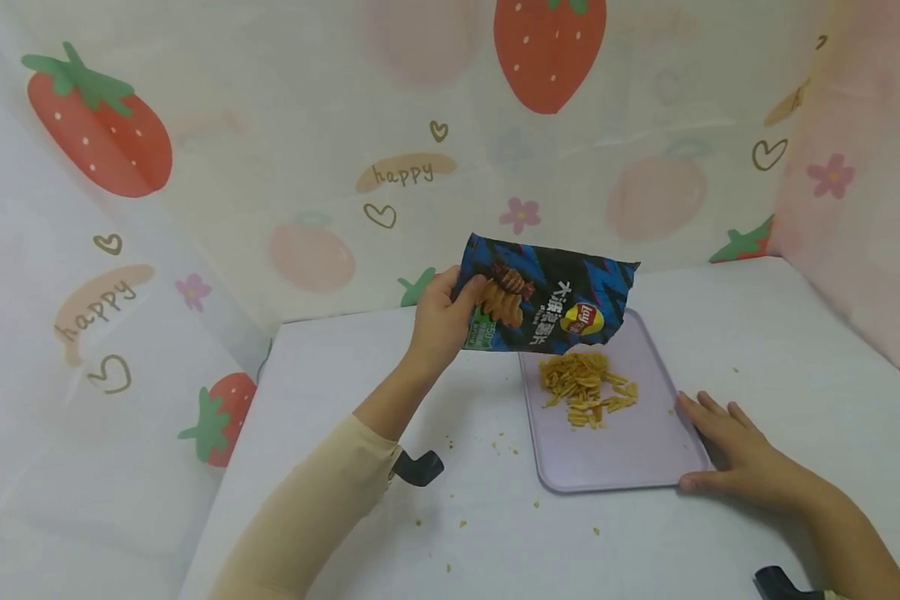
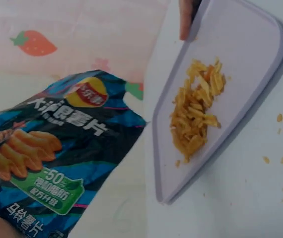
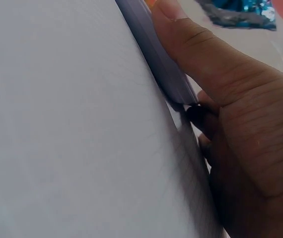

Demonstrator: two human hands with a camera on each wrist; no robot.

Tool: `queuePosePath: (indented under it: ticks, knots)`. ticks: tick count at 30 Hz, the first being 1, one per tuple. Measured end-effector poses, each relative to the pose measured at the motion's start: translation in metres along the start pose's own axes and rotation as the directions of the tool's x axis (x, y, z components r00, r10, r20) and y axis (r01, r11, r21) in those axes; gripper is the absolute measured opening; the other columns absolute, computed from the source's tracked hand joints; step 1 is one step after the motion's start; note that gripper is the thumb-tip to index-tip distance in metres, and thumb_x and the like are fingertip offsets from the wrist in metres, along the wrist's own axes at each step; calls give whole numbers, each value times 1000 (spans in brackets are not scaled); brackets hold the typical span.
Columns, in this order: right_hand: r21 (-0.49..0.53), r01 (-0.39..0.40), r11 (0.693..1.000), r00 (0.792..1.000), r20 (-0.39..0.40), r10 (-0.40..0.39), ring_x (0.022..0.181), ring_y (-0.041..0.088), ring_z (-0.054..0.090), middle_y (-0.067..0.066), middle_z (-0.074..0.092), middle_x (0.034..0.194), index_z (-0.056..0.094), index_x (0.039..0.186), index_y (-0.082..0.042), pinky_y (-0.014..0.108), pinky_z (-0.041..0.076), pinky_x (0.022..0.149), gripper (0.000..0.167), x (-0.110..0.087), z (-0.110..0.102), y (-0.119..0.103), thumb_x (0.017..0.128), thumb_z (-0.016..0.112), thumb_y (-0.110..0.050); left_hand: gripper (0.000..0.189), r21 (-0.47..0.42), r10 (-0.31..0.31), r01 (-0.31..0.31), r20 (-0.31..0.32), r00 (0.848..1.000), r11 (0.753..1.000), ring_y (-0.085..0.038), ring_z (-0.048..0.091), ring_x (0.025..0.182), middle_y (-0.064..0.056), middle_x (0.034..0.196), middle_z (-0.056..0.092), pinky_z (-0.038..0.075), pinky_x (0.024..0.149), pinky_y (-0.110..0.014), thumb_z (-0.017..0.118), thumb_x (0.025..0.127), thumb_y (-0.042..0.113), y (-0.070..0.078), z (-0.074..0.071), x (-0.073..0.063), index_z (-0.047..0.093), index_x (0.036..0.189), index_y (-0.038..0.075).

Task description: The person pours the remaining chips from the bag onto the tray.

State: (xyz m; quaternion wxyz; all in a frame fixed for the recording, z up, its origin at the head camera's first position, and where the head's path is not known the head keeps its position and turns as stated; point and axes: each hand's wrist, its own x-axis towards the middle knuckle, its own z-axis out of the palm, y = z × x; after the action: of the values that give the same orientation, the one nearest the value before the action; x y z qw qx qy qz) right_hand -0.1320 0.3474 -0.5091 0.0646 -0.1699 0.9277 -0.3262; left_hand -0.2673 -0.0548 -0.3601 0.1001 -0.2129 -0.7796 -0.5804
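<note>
In the head view, my left hand [image 1: 441, 321] grips one end of a blue and black potato chip bag [image 1: 547, 296], holding it sideways above the far part of a light purple tray [image 1: 645, 442]. The bag's torn end points right; its inside is hidden. Broken yellow chips [image 1: 581, 387] lie heaped on the tray, also seen in the left wrist view. My right hand [image 1: 753, 458] holds the tray's near right corner, thumb at the front edge and index finger at the right side. The right wrist view shows that thumb [image 3: 196, 44] against the tray rim [image 3: 156, 54].
Small chip crumbs [image 1: 462, 524] are scattered over the white table [image 1: 360, 533], mostly left of and in front of the tray. A strawberry-print curtain [image 1: 285, 150] stands behind the table and along its sides. Dark wrist mounts [image 1: 418, 468] stick out near the sleeves.
</note>
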Motion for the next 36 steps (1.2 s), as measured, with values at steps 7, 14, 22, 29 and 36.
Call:
queuePosePath:
  ticks: [7,14,22,29,36]
  knots:
    - [-11,16,1000,1000,-8,-16,157,43,5,28,25,164,21,164,-13,38,-20,123,112,1,0,-2,80,82,-55,30,14,-10,10,57,998,1000,-16,65,92,-8,103,70,57,80,-30,56,107,30,-6,2,-3,68,115,4]
    - [-15,18,1000,1000,-21,-18,158,39,4,27,26,164,22,164,-13,34,-20,122,112,3,1,-1,80,83,-54,30,81,-46,41,64,997,996,-15,66,90,-6,104,73,57,79,-31,56,107,33,-9,2,-8,69,115,8]
    - [-5,48,999,998,-36,-48,159,33,0,30,24,164,22,164,-13,29,-21,121,110,1,2,-1,81,83,-49,27,37,-76,74,51,996,997,-18,64,83,-9,98,71,55,74,-30,58,106,30,-15,-6,-10,69,111,6]
    - [29,21,999,1000,-21,-20,155,50,1,31,18,165,20,164,-13,50,-19,123,111,0,2,0,80,84,-48,32,-46,-114,115,33,993,992,-20,68,109,-7,120,71,57,94,-41,58,106,32,-18,-15,-12,67,125,7]
    - [14,78,997,996,-49,-78,159,16,-6,32,24,163,21,164,-12,27,-21,121,109,-1,4,2,81,84,-43,35,-128,-111,111,9,994,986,-20,66,109,-8,120,69,58,89,-35,56,107,32,-12,-25,-13,63,133,10]
